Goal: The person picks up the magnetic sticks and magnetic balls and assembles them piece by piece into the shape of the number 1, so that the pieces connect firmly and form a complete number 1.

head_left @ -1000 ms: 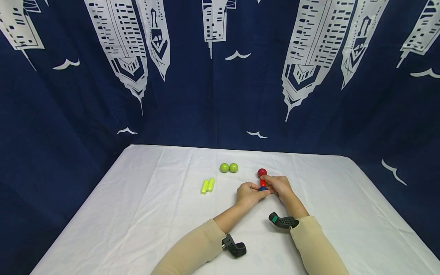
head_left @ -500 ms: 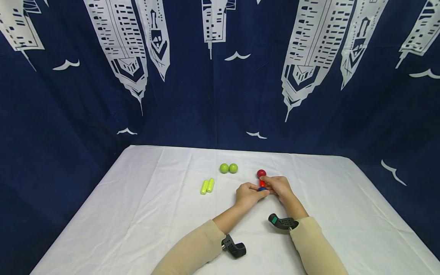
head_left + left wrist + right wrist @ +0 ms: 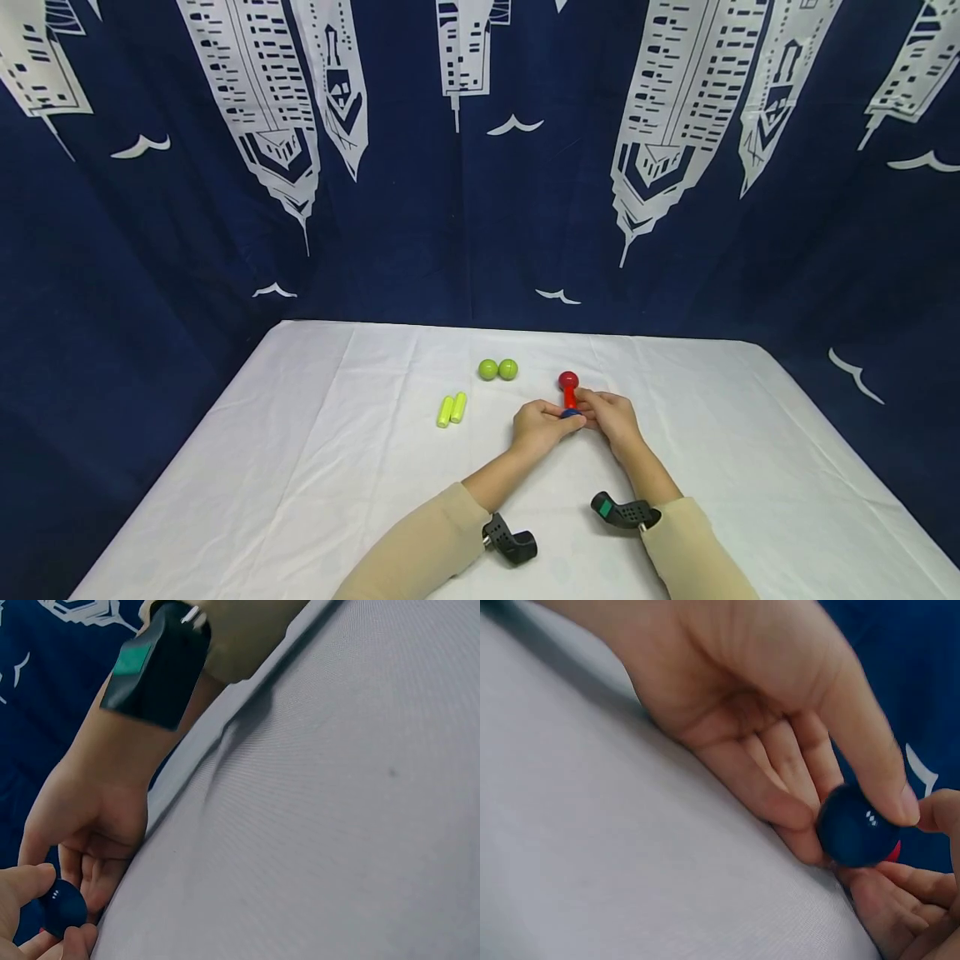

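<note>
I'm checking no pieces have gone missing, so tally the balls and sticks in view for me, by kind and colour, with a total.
Green balls: 2
Red ball: 1
Blue ball: 1
Yellow-green sticks: 2
Red stick: 1
Total: 7

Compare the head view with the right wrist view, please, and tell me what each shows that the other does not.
Only the head view shows the green balls, the yellow cylinders and the red ball in full.

Only the right wrist view shows the palm side of the left hand and glints on the blue ball.

Both share that hand and ball, a bit of red, the right hand, white cloth and navy backdrop.
</note>
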`<state>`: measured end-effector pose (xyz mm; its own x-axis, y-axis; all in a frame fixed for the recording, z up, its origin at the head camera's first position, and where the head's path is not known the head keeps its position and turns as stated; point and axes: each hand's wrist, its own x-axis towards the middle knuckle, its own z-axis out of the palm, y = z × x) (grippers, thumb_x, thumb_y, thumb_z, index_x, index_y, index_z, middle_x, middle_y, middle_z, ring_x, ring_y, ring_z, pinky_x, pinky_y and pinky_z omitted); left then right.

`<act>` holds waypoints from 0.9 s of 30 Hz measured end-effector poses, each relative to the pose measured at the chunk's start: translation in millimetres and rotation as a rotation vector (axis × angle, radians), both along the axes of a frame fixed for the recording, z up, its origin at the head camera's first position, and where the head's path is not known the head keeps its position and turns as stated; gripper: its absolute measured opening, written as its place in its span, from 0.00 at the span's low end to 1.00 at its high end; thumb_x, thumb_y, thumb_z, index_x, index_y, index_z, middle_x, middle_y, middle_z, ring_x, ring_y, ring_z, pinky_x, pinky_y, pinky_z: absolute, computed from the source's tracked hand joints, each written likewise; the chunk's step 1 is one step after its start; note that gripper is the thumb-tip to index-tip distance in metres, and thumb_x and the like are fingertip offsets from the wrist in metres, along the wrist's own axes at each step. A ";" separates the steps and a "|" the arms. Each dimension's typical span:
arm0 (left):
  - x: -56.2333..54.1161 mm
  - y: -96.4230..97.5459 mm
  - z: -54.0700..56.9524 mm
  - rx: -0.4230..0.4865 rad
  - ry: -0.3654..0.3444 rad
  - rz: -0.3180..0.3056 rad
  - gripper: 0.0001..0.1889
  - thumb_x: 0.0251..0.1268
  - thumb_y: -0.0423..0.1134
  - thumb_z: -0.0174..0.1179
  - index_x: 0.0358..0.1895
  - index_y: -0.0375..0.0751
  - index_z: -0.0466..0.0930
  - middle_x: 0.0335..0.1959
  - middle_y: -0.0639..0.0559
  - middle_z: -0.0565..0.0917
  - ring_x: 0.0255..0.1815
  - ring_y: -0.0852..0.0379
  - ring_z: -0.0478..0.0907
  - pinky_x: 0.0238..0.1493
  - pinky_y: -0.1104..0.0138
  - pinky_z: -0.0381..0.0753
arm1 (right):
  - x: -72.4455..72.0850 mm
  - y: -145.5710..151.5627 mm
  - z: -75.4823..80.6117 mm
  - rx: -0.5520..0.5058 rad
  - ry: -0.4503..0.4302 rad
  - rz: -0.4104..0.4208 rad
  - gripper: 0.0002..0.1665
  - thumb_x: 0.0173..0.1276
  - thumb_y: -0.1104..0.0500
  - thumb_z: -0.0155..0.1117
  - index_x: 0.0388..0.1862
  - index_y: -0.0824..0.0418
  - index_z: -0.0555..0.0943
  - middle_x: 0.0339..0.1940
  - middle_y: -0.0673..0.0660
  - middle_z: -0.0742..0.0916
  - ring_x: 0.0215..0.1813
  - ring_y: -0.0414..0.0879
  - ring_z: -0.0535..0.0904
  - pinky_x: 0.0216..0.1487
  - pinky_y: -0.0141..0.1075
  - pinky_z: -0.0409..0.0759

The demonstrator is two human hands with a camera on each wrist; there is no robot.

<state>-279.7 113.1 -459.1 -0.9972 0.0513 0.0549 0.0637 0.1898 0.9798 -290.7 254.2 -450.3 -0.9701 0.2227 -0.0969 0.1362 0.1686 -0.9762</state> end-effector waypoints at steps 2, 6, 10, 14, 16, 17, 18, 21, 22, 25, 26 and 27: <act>-0.4 0.5 -0.4 0.000 0.002 -0.001 0.15 0.45 0.40 0.78 0.30 0.34 0.83 0.20 0.53 0.83 0.21 0.65 0.75 0.25 0.72 0.74 | 5.8 -1.0 2.2 -0.024 0.011 0.005 0.27 0.73 0.55 0.56 0.53 0.81 0.75 0.33 0.56 0.86 0.30 0.35 0.82 0.35 0.26 0.81; -0.9 1.4 -1.5 -0.007 0.010 0.003 0.16 0.45 0.41 0.78 0.30 0.34 0.83 0.19 0.54 0.82 0.21 0.65 0.74 0.25 0.72 0.74 | 14.8 -3.4 5.1 -0.050 0.025 0.011 0.25 0.73 0.58 0.55 0.56 0.81 0.74 0.37 0.57 0.86 0.30 0.35 0.82 0.36 0.26 0.81; -1.0 1.1 -2.2 0.006 0.006 -0.001 0.15 0.45 0.40 0.78 0.30 0.33 0.83 0.19 0.54 0.82 0.21 0.65 0.74 0.25 0.72 0.74 | 22.5 -5.8 6.0 -0.033 0.016 0.008 0.25 0.72 0.58 0.57 0.55 0.80 0.75 0.36 0.56 0.86 0.30 0.35 0.81 0.37 0.26 0.81; -1.4 1.0 -3.5 -0.001 0.011 -0.001 0.15 0.45 0.40 0.77 0.29 0.34 0.83 0.20 0.54 0.83 0.22 0.65 0.74 0.25 0.72 0.74 | 29.6 -7.7 5.8 -0.007 0.029 0.003 0.23 0.72 0.59 0.56 0.54 0.80 0.75 0.34 0.54 0.86 0.31 0.35 0.81 0.37 0.27 0.81; -1.6 1.0 -3.9 -0.009 0.013 0.001 0.15 0.45 0.40 0.77 0.29 0.35 0.83 0.20 0.54 0.83 0.22 0.65 0.75 0.25 0.72 0.74 | 32.4 -9.0 5.6 0.009 0.038 -0.003 0.22 0.73 0.59 0.56 0.52 0.80 0.76 0.33 0.54 0.86 0.31 0.37 0.82 0.36 0.27 0.81; -1.6 1.1 -3.8 -0.012 0.013 0.002 0.14 0.45 0.40 0.77 0.29 0.35 0.83 0.20 0.54 0.83 0.22 0.65 0.75 0.25 0.72 0.74 | 33.9 -9.8 5.7 0.019 0.039 -0.007 0.22 0.73 0.59 0.57 0.51 0.80 0.76 0.31 0.55 0.87 0.30 0.37 0.82 0.34 0.27 0.82; -1.6 0.9 -3.6 -0.017 0.014 0.002 0.14 0.46 0.40 0.77 0.28 0.35 0.83 0.20 0.54 0.83 0.22 0.65 0.75 0.25 0.72 0.74 | 35.1 -10.8 6.0 0.031 0.037 -0.013 0.22 0.73 0.58 0.57 0.50 0.79 0.77 0.30 0.55 0.87 0.29 0.38 0.83 0.33 0.27 0.82; -1.1 0.5 -2.9 -0.027 0.019 0.000 0.14 0.46 0.40 0.77 0.28 0.36 0.83 0.21 0.54 0.83 0.23 0.65 0.75 0.26 0.71 0.74 | 37.8 -13.0 6.5 0.054 0.026 -0.028 0.23 0.72 0.56 0.57 0.46 0.79 0.78 0.25 0.57 0.87 0.25 0.41 0.83 0.29 0.28 0.81; -0.9 0.3 -2.5 -0.030 0.020 -0.001 0.14 0.46 0.40 0.77 0.29 0.36 0.83 0.21 0.54 0.84 0.23 0.66 0.75 0.26 0.71 0.74 | 38.5 -13.5 6.7 0.057 0.020 -0.029 0.23 0.73 0.55 0.57 0.46 0.79 0.78 0.24 0.57 0.86 0.23 0.41 0.83 0.27 0.28 0.81; -0.1 0.1 -2.2 -0.041 0.030 -0.003 0.14 0.46 0.41 0.76 0.29 0.36 0.83 0.21 0.54 0.84 0.23 0.66 0.75 0.26 0.72 0.74 | 39.2 -13.9 5.8 0.050 0.006 -0.010 0.25 0.73 0.54 0.56 0.44 0.79 0.78 0.22 0.59 0.86 0.20 0.42 0.82 0.25 0.29 0.81; 0.2 0.0 -2.1 -0.043 0.034 -0.005 0.14 0.46 0.41 0.76 0.28 0.36 0.82 0.21 0.55 0.84 0.23 0.67 0.75 0.26 0.72 0.74 | 39.0 -13.7 5.3 0.042 0.002 0.001 0.25 0.73 0.53 0.56 0.44 0.79 0.78 0.22 0.59 0.86 0.19 0.42 0.82 0.24 0.30 0.81; 0.4 0.1 -1.9 -0.044 0.037 -0.007 0.14 0.46 0.41 0.76 0.28 0.36 0.82 0.21 0.55 0.84 0.23 0.67 0.75 0.26 0.72 0.74 | 38.8 -13.4 4.8 0.034 -0.003 0.011 0.26 0.73 0.52 0.57 0.44 0.79 0.78 0.22 0.59 0.86 0.19 0.42 0.82 0.24 0.30 0.81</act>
<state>-279.4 113.2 -461.1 -0.9941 0.0617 0.0890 0.1010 0.2318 0.9675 -252.0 240.8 -445.5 -0.9722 0.2152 -0.0922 0.1369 0.2031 -0.9695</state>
